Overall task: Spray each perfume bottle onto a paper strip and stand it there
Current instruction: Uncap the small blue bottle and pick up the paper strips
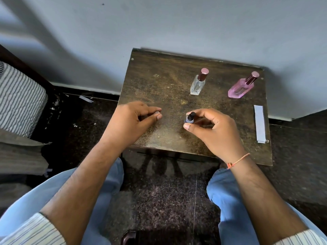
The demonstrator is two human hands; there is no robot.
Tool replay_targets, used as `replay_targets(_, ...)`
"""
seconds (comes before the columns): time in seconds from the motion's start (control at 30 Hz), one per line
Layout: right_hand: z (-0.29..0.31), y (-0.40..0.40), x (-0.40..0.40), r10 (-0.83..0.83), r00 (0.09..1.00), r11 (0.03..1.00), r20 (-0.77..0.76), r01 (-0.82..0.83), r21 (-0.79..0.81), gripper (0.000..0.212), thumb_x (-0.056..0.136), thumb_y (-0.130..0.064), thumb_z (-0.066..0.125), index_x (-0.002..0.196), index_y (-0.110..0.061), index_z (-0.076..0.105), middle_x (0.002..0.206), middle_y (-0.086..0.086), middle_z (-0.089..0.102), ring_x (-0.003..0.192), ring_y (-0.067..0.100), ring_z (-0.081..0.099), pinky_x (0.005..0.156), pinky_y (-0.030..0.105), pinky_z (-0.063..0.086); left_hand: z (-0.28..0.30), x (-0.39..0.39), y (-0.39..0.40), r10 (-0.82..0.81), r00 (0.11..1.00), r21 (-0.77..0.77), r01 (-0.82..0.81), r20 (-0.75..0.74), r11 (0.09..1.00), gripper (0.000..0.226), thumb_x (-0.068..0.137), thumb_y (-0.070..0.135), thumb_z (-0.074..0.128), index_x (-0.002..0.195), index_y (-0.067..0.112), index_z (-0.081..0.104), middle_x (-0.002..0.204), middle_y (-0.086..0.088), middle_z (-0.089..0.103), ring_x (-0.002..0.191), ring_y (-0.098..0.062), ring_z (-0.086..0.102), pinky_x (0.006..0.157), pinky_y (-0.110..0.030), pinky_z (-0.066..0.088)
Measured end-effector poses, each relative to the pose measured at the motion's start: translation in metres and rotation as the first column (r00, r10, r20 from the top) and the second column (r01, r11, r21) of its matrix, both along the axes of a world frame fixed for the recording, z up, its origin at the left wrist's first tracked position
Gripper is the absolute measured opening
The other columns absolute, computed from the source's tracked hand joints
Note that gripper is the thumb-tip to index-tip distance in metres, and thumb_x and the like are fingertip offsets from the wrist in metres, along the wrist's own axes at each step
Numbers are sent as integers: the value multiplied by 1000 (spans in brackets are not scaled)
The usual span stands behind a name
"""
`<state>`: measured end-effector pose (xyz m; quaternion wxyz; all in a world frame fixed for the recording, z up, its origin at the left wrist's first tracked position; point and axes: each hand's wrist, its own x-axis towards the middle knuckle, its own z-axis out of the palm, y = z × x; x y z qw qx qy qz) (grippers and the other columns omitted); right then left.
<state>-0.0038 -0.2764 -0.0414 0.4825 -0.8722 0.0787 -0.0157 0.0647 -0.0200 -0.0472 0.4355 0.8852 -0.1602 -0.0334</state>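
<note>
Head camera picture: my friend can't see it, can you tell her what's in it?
A person's right hand holds a small blue bottle with a black cap upright on a worn wooden table, while the left hand rests beside it, fingers loosely curled. Farther back stand a clear perfume bottle and a pink one; a paper strip lies at the right edge.

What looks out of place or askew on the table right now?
The paper strip lies alone along the table's right edge, with no bottle on it. The clear bottle and pink bottle stand on bare wood, capped. The right hand grips a small blue bottle. Nothing looks spilled or toppled.
</note>
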Motion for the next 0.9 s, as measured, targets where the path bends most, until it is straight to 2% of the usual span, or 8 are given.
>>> replay_targets(0.13, -1, -2, 1, 1, 1000, 999, -2, -1, -33, 25, 82, -22, 91, 106, -26, 83, 98, -15, 78, 81, 2, 70, 73, 6, 47, -5, 0, 4, -32, 999, 82, 32, -3, 996, 22, 95, 32, 83, 116, 25, 85, 100, 10, 82, 91, -6, 76, 84, -22, 58)
replay_targets(0.3, 0, 0, 2, -5, 1000, 1000, -13, 5, -22, 25, 83, -21, 91, 106, -26, 83, 96, -13, 77, 74, 4, 65, 69, 7, 47, -6, 1, 7, -30, 999, 127, 33, -32, 991, 24, 96, 33, 82, 119, 28, 84, 105, 12, 82, 98, -5, 75, 91, -21, 58)
replay_targets(0.37, 1, 1, 2, -6, 1000, 1000, -16, 6, -25, 26, 82, -21, 91, 106, -27, 83, 97, -13, 77, 77, 9, 67, 70, 8, 48, -7, 1, 7, -35, 998, 145, 41, -44, 989, 24, 96, 34, 82, 119, 28, 84, 103, 11, 82, 94, -8, 76, 87, -21, 59)
replay_targets(0.5, 2, 1, 1, 3, 999, 1000, -49, -3, 1, 35, 81, -19, 92, 112, -31, 81, 104, -14, 78, 76, 9, 70, 74, 14, 54, -7, 2, 7, -50, 997, 207, 61, -55, 976, 29, 94, 41, 81, 122, 32, 83, 95, 16, 76, 82, -5, 71, 75, -6, 48)
replay_targets(0.57, 4, -1, 0, 21, 998, 1000, -56, -21, -5, 47, 80, -19, 93, 122, -35, 77, 109, -14, 77, 76, 9, 72, 75, 8, 49, -6, 2, 6, -53, 997, 221, 65, -62, 973, 36, 93, 45, 81, 127, 34, 80, 93, 17, 74, 78, -2, 68, 73, -7, 47)
replay_targets(0.7, 13, -15, -3, 14, 997, 998, -76, -18, -56, 60, 80, -21, 93, 133, -39, 71, 107, -19, 75, 81, 6, 72, 75, 1, 43, -3, -1, 3, -25, 1000, 201, 28, -17, 979, 55, 89, 52, 79, 140, 32, 71, 91, 16, 69, 74, -1, 61, 74, -20, 53)
replay_targets(0.77, 15, -27, -5, -13, 998, 996, -68, 6, -93, 57, 80, -25, 93, 130, -38, 71, 108, -18, 73, 81, 6, 72, 74, 2, 45, 1, -2, -2, 0, 1000, 178, -4, 24, 984, 53, 91, 50, 78, 140, 31, 71, 91, 15, 68, 75, -3, 61, 73, -22, 55)
replay_targets(0.9, 13, -65, -12, -129, 990, 979, -48, 119, -164, 46, 78, -27, 93, 120, -35, 75, 105, -13, 72, 81, 11, 70, 70, 7, 47, 9, -4, -18, 57, 996, 71, -62, 66, 996, 41, 96, 39, 78, 136, 30, 74, 90, 15, 69, 76, -10, 67, 76, -17, 57)
